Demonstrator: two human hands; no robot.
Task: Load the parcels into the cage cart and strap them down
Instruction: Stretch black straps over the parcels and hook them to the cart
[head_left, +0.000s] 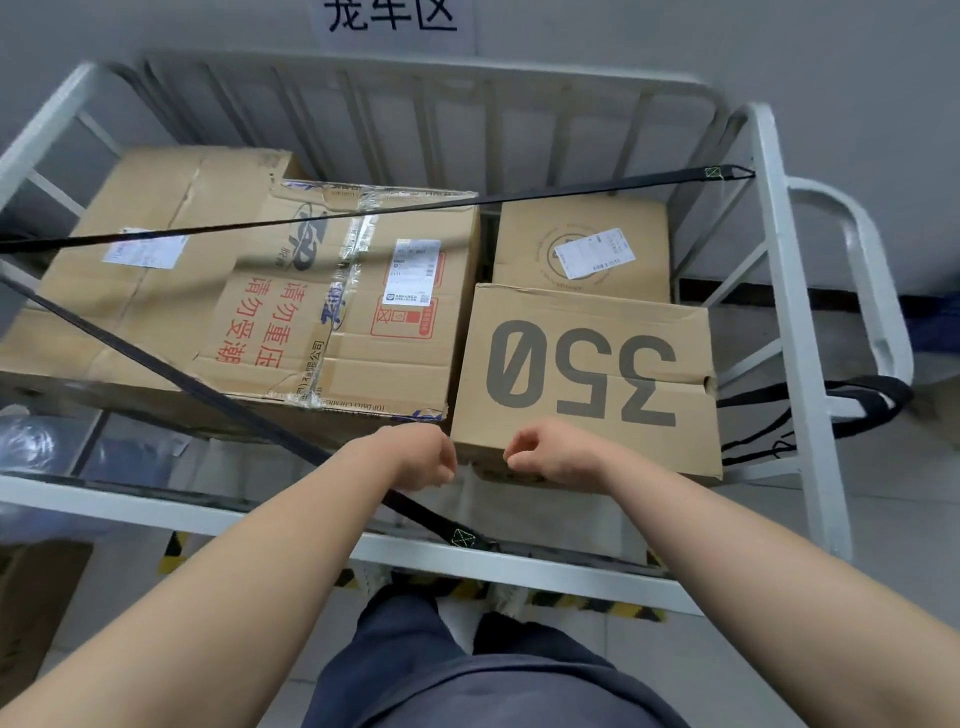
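Parcels sit inside the white cage cart (779, 291): a large plain carton (156, 223) at the back left, a red-printed carton (363, 312) against its right side, a small labelled box (582, 249) at the back right, and a box marked "350" (582, 374) in front of that. A far strap (363, 210), black, runs across the tops of the cartons to the right rail. A near strap (182, 374) slants from the left down to the near rail. The left hand (426, 457) lies over this near strap beside the "350" box's near corner, its fingers curled under and hidden; I cannot tell whether they grasp anything. The right hand (545, 452) rests at that box's near edge, fingers curled, its grip equally unclear.
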